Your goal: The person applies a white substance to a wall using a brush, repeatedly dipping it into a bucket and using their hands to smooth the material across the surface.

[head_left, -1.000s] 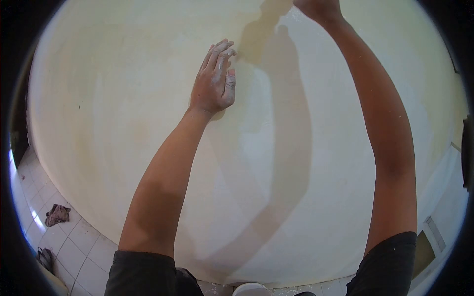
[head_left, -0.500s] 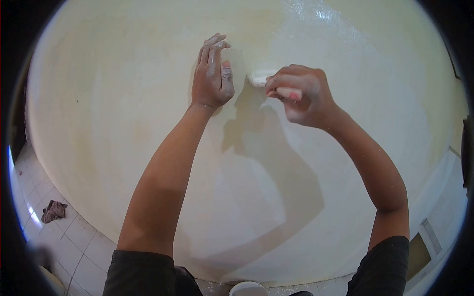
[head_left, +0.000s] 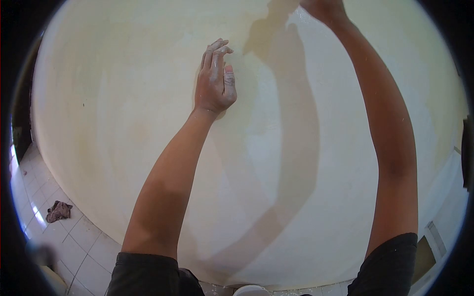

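Observation:
My left hand point(head_left: 216, 79) rests against the pale cream wall point(head_left: 237, 167), fingers pointing up, slightly curled and apart, with white residue on them. Nothing is held in it. At the top edge of the view is my right hand point(head_left: 323, 9), raised high near the wall. Its fingers are cut off by the frame, and whatever it holds is out of sight. The wall carries yellowish patches, and the shadow of my right arm falls across its middle.
A crumpled brown cloth point(head_left: 59, 211) lies on the white tiled floor point(head_left: 89, 234) at lower left. The rim of a white round container point(head_left: 252, 290) shows at the bottom centre. A dark object point(head_left: 465, 153) stands at the right edge.
My right hand has moved up along the wall, taking the white-edged tool out of view. My left hand remains against the wall, while the view has shifted slightly.

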The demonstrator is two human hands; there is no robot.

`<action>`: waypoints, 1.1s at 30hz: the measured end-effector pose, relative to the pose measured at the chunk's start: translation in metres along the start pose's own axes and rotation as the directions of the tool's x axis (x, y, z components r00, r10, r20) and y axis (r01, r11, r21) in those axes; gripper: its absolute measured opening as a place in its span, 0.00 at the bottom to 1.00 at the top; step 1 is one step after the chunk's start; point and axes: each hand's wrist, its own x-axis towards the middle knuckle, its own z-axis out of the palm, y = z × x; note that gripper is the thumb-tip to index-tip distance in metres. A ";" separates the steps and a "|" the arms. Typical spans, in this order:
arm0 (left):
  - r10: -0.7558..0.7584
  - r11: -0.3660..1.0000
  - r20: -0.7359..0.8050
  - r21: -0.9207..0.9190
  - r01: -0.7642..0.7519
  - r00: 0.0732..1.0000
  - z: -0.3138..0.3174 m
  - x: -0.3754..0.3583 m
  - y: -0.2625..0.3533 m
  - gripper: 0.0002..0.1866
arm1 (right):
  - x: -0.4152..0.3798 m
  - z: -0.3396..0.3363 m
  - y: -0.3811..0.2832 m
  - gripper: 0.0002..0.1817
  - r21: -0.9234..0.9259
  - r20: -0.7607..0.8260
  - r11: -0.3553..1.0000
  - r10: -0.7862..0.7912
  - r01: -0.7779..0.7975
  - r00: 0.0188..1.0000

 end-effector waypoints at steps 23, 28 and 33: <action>-0.021 1.000 -0.020 -0.017 0.020 1.000 0.002 -0.001 0.003 0.19 | -0.172 -0.068 -0.223 0.06 0.537 0.731 0.495 0.131 -0.683 0.670; -0.064 0.996 0.073 -0.064 0.068 0.995 -0.008 -0.001 0.003 0.17 | -0.129 -0.033 -0.158 0.04 0.641 0.552 0.475 0.259 -0.602 0.792; -0.052 0.998 0.151 -0.032 0.058 0.987 -0.014 -0.004 -0.003 0.18 | -0.050 -0.011 -0.045 0.08 0.326 0.209 0.890 0.262 -0.319 0.942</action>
